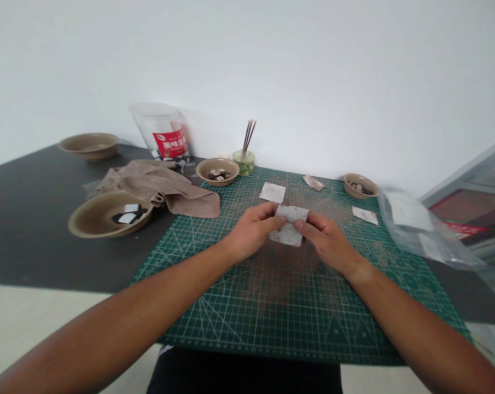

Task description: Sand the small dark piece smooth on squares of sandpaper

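My left hand (253, 228) and my right hand (324, 238) pinch a greyish-white square sheet (289, 236) between them, just above the green cutting mat (214, 284). Each thumb presses on the sheet from its own side, and the fingers behind it are partly hidden. The sheet has small stains and looks like thin paper or cloth; I cannot tell which. Beyond my hands, a similar white square (272, 192) lies flat on the mat. A brown-stained piece (314, 183) rests farther back, and another white piece (365, 215) lies to the right.
Small bowls with dark and light bits stand at the back, one bowl (218, 161) left, one bowl (360, 194) right. A larger bowl (87, 219), brown cloth (190, 197), clear tub (159, 128) and stick holder (244, 162) are leftward. A plastic bag (431, 241) lies right.
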Demonstrator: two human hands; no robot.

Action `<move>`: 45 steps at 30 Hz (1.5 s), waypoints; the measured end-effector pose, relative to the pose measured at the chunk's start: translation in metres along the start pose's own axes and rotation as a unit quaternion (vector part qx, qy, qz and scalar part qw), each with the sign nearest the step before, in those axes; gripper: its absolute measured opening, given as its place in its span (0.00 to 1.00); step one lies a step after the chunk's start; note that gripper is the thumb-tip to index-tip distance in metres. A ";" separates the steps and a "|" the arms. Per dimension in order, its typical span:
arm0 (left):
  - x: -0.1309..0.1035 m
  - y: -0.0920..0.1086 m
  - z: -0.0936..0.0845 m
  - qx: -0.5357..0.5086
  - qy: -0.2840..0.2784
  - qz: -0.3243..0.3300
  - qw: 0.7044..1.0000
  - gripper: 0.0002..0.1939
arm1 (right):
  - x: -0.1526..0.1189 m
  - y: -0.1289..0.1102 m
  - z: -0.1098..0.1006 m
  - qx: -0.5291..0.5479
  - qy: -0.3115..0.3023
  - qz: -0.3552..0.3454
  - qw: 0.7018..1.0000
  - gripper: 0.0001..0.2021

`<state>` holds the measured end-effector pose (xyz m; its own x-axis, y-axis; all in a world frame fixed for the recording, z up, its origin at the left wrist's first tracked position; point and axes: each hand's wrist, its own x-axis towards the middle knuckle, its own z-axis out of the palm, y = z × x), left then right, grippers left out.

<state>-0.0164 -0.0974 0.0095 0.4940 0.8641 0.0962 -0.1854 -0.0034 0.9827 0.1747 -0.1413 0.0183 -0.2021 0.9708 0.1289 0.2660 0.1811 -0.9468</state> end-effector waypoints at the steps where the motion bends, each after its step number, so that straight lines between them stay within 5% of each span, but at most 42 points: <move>1: 0.001 -0.001 0.000 0.010 0.005 0.002 1.000 0.12 | 0.000 0.000 0.000 -0.004 0.010 0.000 1.000 0.15; 8: 0.006 -0.007 -0.005 0.105 0.008 0.020 0.994 0.13 | 0.001 -0.005 0.001 -0.032 0.054 -0.008 0.998 0.13; 29: 0.008 -0.006 -0.003 0.120 0.051 0.018 0.991 0.19 | 0.002 -0.001 0.002 -0.054 0.051 -0.007 0.997 0.14; 45: 0.005 -0.001 -0.002 0.159 0.028 0.041 0.986 0.20 | 0.002 -0.003 0.001 -0.071 0.074 -0.007 0.995 0.13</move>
<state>-0.0152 -0.0921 0.0084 0.4385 0.8812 0.1765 0.0578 -0.2236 0.9730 0.1722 -0.1398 0.0209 -0.0682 0.9788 0.1930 0.3964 0.2041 -0.8951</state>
